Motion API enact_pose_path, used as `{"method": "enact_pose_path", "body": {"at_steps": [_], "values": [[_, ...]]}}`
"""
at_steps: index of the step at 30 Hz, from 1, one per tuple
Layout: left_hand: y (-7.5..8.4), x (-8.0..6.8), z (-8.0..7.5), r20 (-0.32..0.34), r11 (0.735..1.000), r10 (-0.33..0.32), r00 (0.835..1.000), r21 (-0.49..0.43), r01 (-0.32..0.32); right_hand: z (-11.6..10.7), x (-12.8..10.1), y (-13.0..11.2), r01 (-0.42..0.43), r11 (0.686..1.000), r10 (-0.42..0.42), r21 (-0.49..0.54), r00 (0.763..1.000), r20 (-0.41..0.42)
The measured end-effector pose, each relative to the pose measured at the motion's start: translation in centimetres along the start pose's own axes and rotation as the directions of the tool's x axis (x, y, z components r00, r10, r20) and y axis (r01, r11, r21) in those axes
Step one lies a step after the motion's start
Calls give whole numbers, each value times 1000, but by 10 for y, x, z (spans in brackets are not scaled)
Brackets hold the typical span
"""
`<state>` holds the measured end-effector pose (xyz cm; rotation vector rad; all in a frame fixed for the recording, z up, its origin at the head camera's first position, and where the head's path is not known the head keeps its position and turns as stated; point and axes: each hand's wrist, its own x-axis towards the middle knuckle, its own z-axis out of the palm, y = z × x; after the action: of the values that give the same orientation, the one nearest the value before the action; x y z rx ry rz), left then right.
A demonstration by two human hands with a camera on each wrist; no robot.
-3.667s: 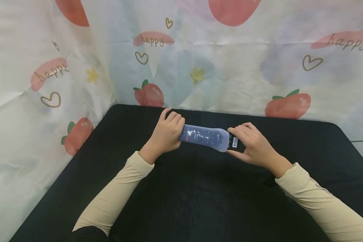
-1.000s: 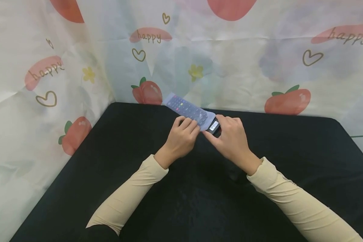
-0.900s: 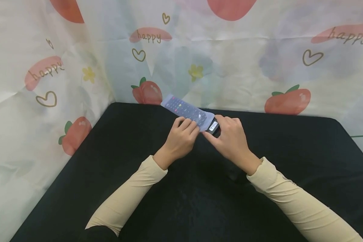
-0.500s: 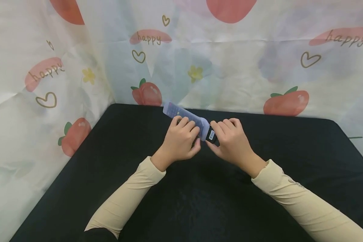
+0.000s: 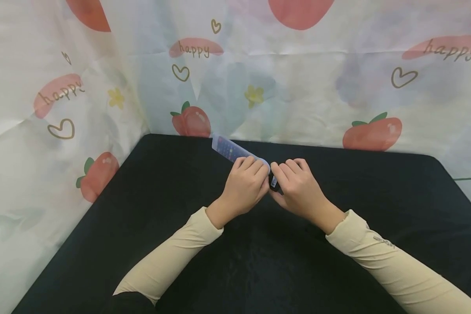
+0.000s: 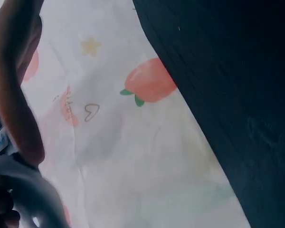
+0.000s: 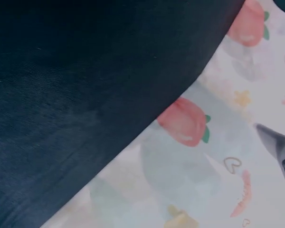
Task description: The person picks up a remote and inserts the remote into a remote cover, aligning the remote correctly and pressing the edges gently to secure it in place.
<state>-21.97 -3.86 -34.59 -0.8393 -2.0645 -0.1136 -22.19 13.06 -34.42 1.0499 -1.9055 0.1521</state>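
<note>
Remote control (image 5: 274, 182), a slim black one almost wholly sheathed in a translucent bluish silicone sleeve (image 5: 230, 149), sits in my two hands above the far middle of the black cloth-covered table (image 5: 259, 261). My left hand (image 5: 245, 187) has its fingers curled over the near end of the sleeve, gripping it from above. My right hand (image 5: 298, 189) sits just beside it, knuckles nearly touching, fingers curled round the bare black end of the remote where a small white label shows between the two hands. The sleeved part runs out from under my left fingers toward the far left, tilted, its tip reaching the far edge of the table.

From the left wrist camera I make out only a blurred stretch of palm and a grey smear at the lower left, which I take to be the sleeve, though the view is too soft to be sure. The right wrist camera catches a dark grey tip at its right edge, likewise blurred.

Both forearms wear cream long sleeves (image 5: 172, 257). Beyond and to the left of the table hangs a pale sheet printed with red strawberries, gold hearts and the word "happy" (image 5: 337, 87).
</note>
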Motion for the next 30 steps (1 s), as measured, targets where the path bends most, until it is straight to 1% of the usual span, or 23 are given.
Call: {"method": "enact_pose_path", "body": {"at_steps": [4, 7, 10, 12, 14, 16, 20, 23, 25, 27, 28, 29, 30], "values": [[1, 0, 0, -23, 1000, 10, 1000, -28, -11, -3, 4, -1, -13, 999, 12, 36, 999, 33], [2, 1, -2, -21, 999, 12, 1000, -41, -12, -2, 6, -1, -28, 998, 25, 56, 998, 51], [2, 1, -4, 5, 999, 12, 1000, -34, -12, 0, 4, 1, -40, 997, 36, 64, 998, 57], [0, 1, -4, 37, 1000, 15, 999, -28, -13, 3, 2, 3, -37, 998, 34, 59, 998, 56], [-2, 1, -5, 66, 999, 30, 997, -20, -29, 4, -2, 6, -28, 998, 26, 60, 999, 46], [-6, 1, -5, 90, 998, 60, 994, -21, -58, 6, -5, 9, -14, 998, 12, 68, 999, 31], [-15, 1, -4, 119, 987, 156, 981, -53, -151, 4, -10, 15, 16, 997, -17, 75, 1000, 11], [-24, 1, -5, 125, 974, 222, 967, -74, -214, 2, -13, 20, 51, 997, -52, 51, 999, 16], [-32, 0, -6, 116, 968, 248, 962, -71, -241, 0, -16, 24, 87, 995, -87, 38, 996, 7], [-41, 1, -9, 124, 969, 244, 962, -58, -238, -1, -18, 28, 134, 991, -134, 8, 991, -10], [-45, 2, -10, 146, 973, 228, 963, -49, -223, -1, -19, 29, 160, 987, -160, -7, 987, -24], [-49, 3, -13, 178, 979, 203, 963, -42, -199, -1, -20, 31, 187, 982, -188, -24, 981, -42], [-52, 5, -15, 229, 986, 167, 959, -40, -162, -1, -21, 32, 212, 976, -214, -46, 975, -61]]}}
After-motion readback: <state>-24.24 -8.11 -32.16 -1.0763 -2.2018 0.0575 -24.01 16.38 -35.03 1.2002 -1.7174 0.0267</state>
